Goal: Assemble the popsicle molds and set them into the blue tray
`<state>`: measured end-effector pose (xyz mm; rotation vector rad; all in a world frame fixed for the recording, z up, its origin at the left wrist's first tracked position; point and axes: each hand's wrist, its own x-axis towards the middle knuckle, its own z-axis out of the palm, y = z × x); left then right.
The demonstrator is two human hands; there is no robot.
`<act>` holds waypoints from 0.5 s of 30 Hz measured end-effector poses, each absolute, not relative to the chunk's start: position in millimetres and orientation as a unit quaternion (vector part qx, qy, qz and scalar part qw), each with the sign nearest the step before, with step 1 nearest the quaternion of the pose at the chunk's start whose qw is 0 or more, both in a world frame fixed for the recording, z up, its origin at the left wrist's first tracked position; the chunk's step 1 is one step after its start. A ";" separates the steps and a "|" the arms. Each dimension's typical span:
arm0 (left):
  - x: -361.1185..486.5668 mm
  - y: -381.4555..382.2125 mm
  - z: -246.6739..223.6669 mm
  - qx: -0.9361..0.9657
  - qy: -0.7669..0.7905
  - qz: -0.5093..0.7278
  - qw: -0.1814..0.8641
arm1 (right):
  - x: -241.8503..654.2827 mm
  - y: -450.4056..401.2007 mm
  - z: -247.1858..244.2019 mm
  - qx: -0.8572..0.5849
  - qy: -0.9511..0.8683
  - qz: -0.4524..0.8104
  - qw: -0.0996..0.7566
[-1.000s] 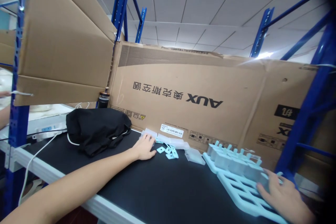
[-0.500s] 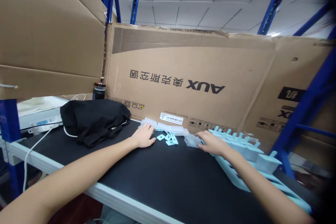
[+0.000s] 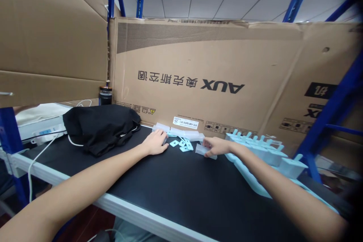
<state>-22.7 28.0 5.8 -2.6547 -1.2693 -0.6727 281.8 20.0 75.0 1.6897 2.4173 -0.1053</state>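
In the head view, my right hand [image 3: 217, 146] grips a clear, box-shaped plastic mold [image 3: 202, 150] lying on the black table top, thumb and fingers on its right part. My left hand [image 3: 155, 142] rests palm down at the left end of a row of similar translucent molds [image 3: 191, 135], fingers stretched over the end one; what lies under the palm is hidden. Between my hands is a loose pile of small light-blue square pieces with holes [image 3: 185, 145]. Beyond my right forearm stands a light-blue popsicle mold set [image 3: 292, 166] with upright stick handles, partly covered by the arm.
A black cloth bag [image 3: 99, 128] lies at the left, with a dark jar [image 3: 105, 95] behind it. A large cardboard sheet [image 3: 170, 53] walls off the back. Blue rack posts [image 3: 306, 164] rise on both sides. A pale metal rail [image 3: 136, 217] edges the table front.
My right hand has moved left and closed around the clear mold, shifting it slightly left. My left hand stays almost in place. The view has tilted slightly.
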 end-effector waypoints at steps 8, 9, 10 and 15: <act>-23.6 27.4 7.0 -0.878 -0.421 -0.221 0.057 | 260.5 39.8 132.0 0.577 0.800 -0.032 0.163; -23.7 27.7 6.8 -0.879 -0.421 -0.218 0.055 | 258.7 40.6 137.9 0.575 0.802 -0.023 0.160; -23.7 28.1 6.5 -0.880 -0.419 -0.217 0.056 | 256.9 40.7 142.6 0.572 0.805 -0.014 0.156; -23.8 29.5 5.6 -0.884 -0.409 -0.220 0.060 | 252.0 35.2 145.8 0.579 0.795 -0.016 0.178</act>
